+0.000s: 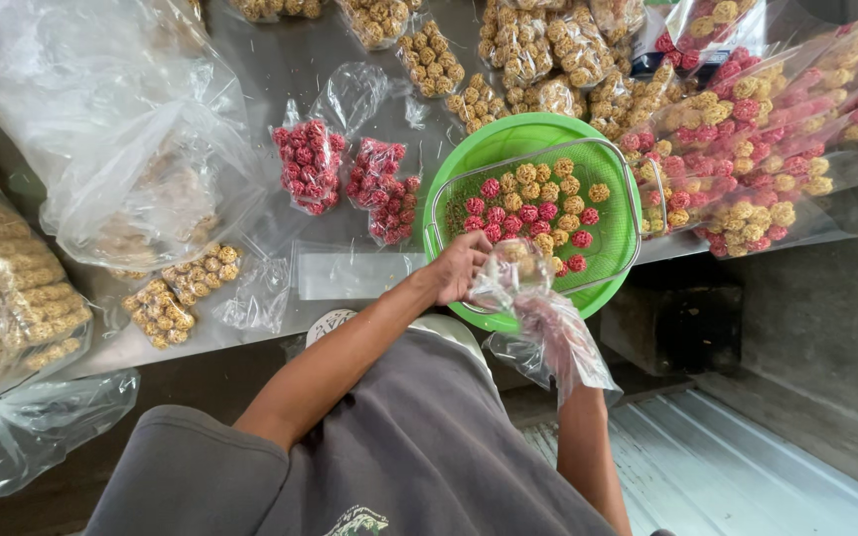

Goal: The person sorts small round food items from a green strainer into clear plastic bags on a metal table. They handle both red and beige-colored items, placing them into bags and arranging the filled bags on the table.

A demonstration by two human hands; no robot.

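- Nearest the camera, the small clear bag [538, 318] hangs over the desk's near edge; the right hand [526, 283] is hidden behind it, so I cannot tell its grip.
- The left hand [459, 266] pinches the bag's mouth at the green basket [508, 144] rim.
- Best practice, I judge: hold the mouth wide and low over the red and yellow puffed balls [538, 203], so none roll off.
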